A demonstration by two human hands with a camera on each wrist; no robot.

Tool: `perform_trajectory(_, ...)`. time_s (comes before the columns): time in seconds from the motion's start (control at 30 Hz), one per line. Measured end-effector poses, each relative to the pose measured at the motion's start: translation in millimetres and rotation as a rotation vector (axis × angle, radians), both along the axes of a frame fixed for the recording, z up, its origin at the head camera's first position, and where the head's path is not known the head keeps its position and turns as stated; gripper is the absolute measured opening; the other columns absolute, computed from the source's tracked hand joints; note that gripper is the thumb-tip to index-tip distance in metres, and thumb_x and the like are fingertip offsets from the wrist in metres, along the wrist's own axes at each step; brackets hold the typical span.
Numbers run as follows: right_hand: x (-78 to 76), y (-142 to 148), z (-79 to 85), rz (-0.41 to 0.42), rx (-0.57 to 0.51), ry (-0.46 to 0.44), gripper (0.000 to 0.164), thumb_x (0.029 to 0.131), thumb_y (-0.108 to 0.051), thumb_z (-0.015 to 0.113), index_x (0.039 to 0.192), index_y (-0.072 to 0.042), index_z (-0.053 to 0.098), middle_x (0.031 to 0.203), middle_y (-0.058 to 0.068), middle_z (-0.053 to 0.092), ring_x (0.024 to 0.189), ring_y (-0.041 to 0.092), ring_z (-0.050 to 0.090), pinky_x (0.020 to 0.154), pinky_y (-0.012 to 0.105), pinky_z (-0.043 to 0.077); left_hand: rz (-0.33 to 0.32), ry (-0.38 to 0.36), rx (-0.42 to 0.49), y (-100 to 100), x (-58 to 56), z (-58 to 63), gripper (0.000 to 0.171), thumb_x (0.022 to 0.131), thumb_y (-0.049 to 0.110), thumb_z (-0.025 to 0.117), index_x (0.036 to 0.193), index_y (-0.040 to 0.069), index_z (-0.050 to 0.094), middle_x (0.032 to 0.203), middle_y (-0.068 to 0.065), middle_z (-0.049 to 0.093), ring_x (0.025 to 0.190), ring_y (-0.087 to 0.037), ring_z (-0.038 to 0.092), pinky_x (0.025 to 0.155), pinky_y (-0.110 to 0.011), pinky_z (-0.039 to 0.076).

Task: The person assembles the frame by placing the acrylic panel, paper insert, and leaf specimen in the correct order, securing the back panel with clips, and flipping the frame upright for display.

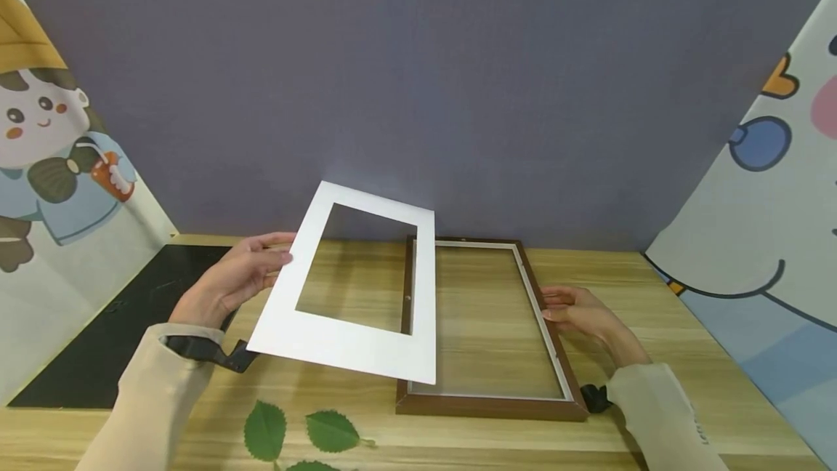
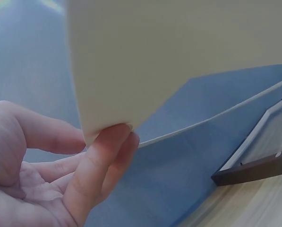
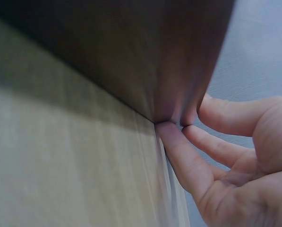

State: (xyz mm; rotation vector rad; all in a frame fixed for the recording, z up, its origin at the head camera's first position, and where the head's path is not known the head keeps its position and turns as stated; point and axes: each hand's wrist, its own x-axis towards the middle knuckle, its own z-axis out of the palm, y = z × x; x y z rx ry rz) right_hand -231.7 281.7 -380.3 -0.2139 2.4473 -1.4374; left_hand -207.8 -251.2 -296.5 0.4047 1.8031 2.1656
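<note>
My left hand [image 1: 238, 275] pinches the left edge of a white picture mat [image 1: 353, 347] with a rectangular window cut in it. The mat is held up and tilted, overlapping the left side of a brown picture frame [image 1: 503, 408]. In the left wrist view, thumb and fingers grip the mat [image 2: 131, 56] near its edge. The frame lies on the table with a pale inner lip, and wood grain shows through its middle. My right hand [image 1: 585, 318] holds the frame's right side, thumb and fingers against its brown outer edge [image 3: 131, 56] in the right wrist view.
A black panel [image 1: 118, 340] lies on the wooden table [image 1: 706, 384] at the left. Several green leaves [image 1: 264, 431] are near the front edge. A grey wall [image 1: 418, 78] rises behind, with cartoon-printed panels [image 1: 752, 238] on both sides.
</note>
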Motion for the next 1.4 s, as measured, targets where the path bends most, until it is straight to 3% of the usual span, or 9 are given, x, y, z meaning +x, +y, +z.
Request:
perform_trajectory(0.33,0.1,-1,0.2,-0.004,-0.016,0.001,0.063,0.090,-0.008,0.062,0.141,0.013,0.030,0.139,0.039,0.035,0.119,0.040,0.051,0.092,0.045,0.052,0.034,0.000,-0.017,19,6.5,-6.6,0.031,0.095,-0.001,0.051,0.122,0.013,0.050,0.093,0.002,0.065,0.074,-0.007,0.064,0.064,-0.022,0.056)
perform_trajectory(0.63,0.3,-2,0.2,-0.002,-0.015,-0.003,0.064,0.089,-0.009,0.063,0.140,0.012,0.031,0.139,0.038,0.035,0.118,0.039,0.053,0.092,0.045,0.052,0.052,-0.021,-0.033,34,7.4,-15.0,0.046,0.094,-0.003,0.050,0.137,-0.007,0.033,0.091,0.002,0.063,0.073,-0.006,0.063,0.063,-0.021,0.056)
perform_trajectory(0.93,-0.2,0,0.5,0.008,0.003,0.005,0.063,0.091,-0.009,0.062,0.141,0.011,0.030,0.140,0.038,0.035,0.119,0.040,0.052,0.092,0.046,0.052,0.058,-0.023,-0.025,47,3.9,-22.6,0.028,0.092,-0.006,0.049,0.114,0.011,0.055,0.088,0.003,0.064,0.072,-0.005,0.062,0.061,-0.020,0.055)
perform_trajectory(1.17,-0.3,1,0.3,0.010,0.008,-0.002,0.064,0.091,-0.011,0.062,0.142,0.011,0.030,0.140,0.038,0.034,0.119,0.041,0.052,0.092,0.047,0.052,0.057,-0.045,-0.055,53,2.7,-28.2,0.043,0.092,-0.005,0.050,0.133,-0.008,0.038,0.089,0.002,0.057,0.071,-0.004,0.058,0.060,-0.018,0.054)
perform_trajectory(1.4,-0.6,0,0.8,0.009,0.001,-0.009,0.064,0.091,-0.011,0.062,0.141,0.011,0.030,0.140,0.038,0.034,0.118,0.039,0.053,0.092,0.047,0.052,0.060,-0.057,-0.071,62,1.1,-29.5,0.050,0.092,-0.005,0.049,0.137,-0.013,0.029,0.089,0.002,0.057,0.070,-0.004,0.057,0.059,-0.017,0.052)
